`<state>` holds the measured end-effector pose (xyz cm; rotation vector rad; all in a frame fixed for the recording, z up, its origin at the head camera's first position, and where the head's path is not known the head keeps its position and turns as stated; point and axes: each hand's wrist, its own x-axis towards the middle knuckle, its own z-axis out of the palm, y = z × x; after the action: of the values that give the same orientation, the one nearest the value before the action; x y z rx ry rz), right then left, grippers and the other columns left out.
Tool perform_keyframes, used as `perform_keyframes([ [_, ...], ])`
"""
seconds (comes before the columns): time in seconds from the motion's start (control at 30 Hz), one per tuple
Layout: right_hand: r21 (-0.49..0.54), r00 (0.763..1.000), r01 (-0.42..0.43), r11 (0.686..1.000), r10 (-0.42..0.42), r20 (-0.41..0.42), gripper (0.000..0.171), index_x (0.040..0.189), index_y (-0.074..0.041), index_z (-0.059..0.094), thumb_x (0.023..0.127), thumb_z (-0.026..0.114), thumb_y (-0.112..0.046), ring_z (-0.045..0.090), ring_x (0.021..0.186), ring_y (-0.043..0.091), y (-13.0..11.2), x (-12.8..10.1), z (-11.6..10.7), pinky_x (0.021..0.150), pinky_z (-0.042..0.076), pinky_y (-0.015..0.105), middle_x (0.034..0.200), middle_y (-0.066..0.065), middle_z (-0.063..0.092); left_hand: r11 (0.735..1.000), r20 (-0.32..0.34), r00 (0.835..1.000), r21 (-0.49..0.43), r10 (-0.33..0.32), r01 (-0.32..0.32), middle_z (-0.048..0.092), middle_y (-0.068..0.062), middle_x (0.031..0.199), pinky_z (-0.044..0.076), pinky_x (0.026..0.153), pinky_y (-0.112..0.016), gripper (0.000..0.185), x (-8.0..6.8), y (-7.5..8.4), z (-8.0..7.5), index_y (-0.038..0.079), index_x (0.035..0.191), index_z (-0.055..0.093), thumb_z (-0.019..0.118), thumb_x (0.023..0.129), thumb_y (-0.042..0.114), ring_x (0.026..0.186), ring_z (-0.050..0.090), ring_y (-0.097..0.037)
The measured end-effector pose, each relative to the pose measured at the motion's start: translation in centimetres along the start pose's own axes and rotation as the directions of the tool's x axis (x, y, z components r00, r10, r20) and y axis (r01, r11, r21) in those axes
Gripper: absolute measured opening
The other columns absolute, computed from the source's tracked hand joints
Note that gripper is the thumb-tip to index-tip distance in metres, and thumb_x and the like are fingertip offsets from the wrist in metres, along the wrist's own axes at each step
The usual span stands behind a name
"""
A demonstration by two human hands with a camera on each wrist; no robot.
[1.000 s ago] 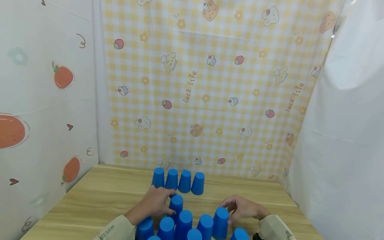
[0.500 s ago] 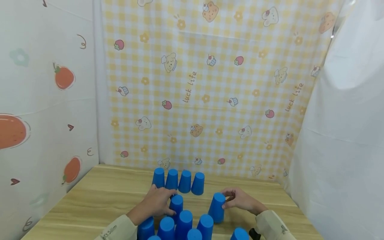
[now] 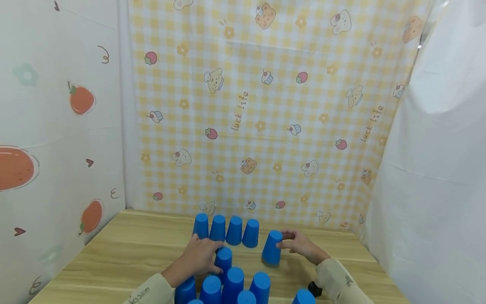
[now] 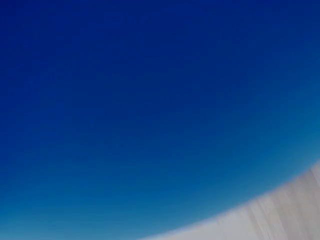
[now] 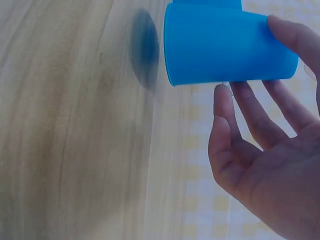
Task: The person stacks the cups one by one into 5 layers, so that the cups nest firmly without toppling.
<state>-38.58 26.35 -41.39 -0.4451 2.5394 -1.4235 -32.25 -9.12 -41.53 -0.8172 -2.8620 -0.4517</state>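
The right hand (image 3: 300,246) holds one inverted blue plastic cup (image 3: 271,248) by its top, thumb and fingers curled round it, just above the pale wooden counter (image 3: 125,249) and right of the far row of four blue cups (image 3: 226,229). It would be best lowered level, beside that row without nudging it. The left hand (image 3: 199,256) grips a nearer blue cup (image 3: 223,261).
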Motion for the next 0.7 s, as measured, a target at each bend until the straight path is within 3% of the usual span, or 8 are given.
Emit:
perform_keyframes([
  [0.4, -0.024, 0.992, -0.019, 1.000, 0.016, -0.124, 0.051, 0.127, 0.001, 0.059, 0.086, 0.077, -0.024, 0.067, 0.096, 0.030, 0.0, 1.5, 0.7, 0.077, 0.055, 0.056, 0.116, 0.017, 0.067, 0.999, 0.017, 0.999, 0.014, -0.030, 0.030, 0.070, 0.011, 0.089, 0.028, 0.068, -0.035, 0.053, 0.1, 0.3, 0.0, 0.019, 0.112, 0.069, 0.087, 0.070, 0.046, 0.080, 0.058, -0.008],
  [0.7, 0.000, 0.979, -0.036, 0.999, 0.035, -0.200, 0.059, 0.131, 0.004, 0.055, 0.085, 0.079, -0.025, 0.069, 0.095, 0.031, 0.1, 2.8, 1.1, 0.075, 0.057, 0.053, 0.118, 0.021, 0.066, 1.000, 0.011, 1.000, 0.008, -0.029, 0.029, 0.068, 0.014, 0.087, 0.028, 0.068, -0.035, 0.045, 0.1, 0.4, -0.1, 0.022, 0.103, 0.068, 0.088, 0.070, 0.046, 0.079, 0.057, -0.007],
])
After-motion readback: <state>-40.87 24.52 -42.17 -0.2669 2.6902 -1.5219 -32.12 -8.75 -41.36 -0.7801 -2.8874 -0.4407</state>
